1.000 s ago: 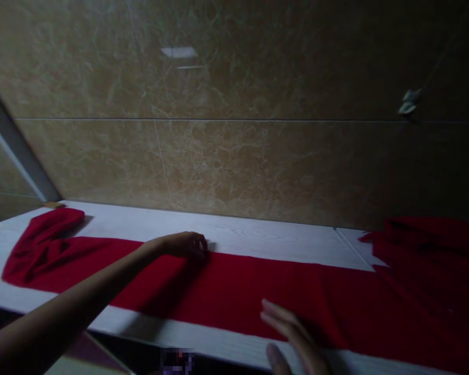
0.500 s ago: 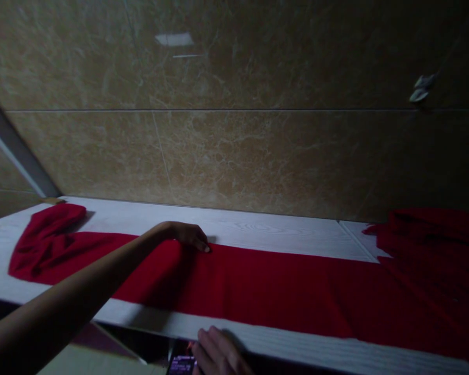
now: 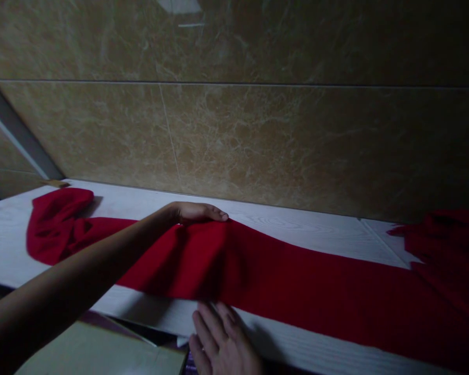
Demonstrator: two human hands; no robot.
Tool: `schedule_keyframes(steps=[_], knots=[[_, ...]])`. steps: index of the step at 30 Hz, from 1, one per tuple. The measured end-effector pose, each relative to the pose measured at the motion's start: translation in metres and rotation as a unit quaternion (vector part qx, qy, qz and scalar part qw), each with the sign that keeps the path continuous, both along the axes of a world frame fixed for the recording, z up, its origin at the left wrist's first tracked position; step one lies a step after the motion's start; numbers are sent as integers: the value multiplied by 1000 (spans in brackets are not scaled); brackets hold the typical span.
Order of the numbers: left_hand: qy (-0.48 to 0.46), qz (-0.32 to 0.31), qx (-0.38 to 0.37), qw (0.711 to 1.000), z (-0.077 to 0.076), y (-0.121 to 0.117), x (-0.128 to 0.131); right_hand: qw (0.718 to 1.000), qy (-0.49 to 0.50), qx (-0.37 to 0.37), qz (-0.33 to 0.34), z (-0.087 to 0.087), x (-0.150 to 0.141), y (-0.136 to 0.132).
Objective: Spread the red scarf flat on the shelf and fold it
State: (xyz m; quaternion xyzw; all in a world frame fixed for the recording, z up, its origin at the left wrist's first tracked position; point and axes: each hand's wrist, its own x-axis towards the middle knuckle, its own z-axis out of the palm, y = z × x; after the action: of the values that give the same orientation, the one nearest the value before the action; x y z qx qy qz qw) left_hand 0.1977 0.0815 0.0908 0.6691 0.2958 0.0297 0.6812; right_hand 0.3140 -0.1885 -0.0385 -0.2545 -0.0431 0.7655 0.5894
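While the left hand (image 3: pixel 200 212) pinches the far edge of a long red cloth (image 3: pixel 305 281) between thumb and fingers, the right hand (image 3: pixel 229 346) lies at the near edge, its palm facing up and its fingers loosely spread. Slightly blurred, the right fingertips sit right by the cloth's border; whether they touch it cannot be told.

The cloth stretches from left to right along a white wood-grain tabletop (image 3: pixel 281 221). Below the left hand its far edge is raised, and soft folds run from there toward the near side. At the left end the fabric bunches into a crumpled bundle (image 3: pixel 58 224), while at the right a darker, rumpled red heap (image 3: pixel 449 239) lies in shadow. The middle stretch to the right of the hands looks fairly smooth.

Behind the far edge of the tabletop stands a brown marbled tile wall (image 3: pixel 258 146). A grey post (image 3: pixel 17 130) slants down at the far left, with a small tan piece (image 3: pixel 57 183) by its foot. Near the right hand, below the tabletop's near edge, part of a purple item (image 3: pixel 190 363) shows.
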Motion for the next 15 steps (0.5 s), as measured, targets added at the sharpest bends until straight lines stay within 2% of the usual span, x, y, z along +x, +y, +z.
schedule_keyframes(steps=[4,9,12,15], knots=[[-17,51,-11,998,3,-1,2,996,-27,24,-87,11,-6,16],[-13,64,-11,998,0,2,3,985,5,40,-168,21,1,21],[-15,54,-7,998,-5,4,5,985,36,42,-160,21,6,21],[5,-3,-9,1000,-6,4,9,989,24,33,-139,15,12,25]])
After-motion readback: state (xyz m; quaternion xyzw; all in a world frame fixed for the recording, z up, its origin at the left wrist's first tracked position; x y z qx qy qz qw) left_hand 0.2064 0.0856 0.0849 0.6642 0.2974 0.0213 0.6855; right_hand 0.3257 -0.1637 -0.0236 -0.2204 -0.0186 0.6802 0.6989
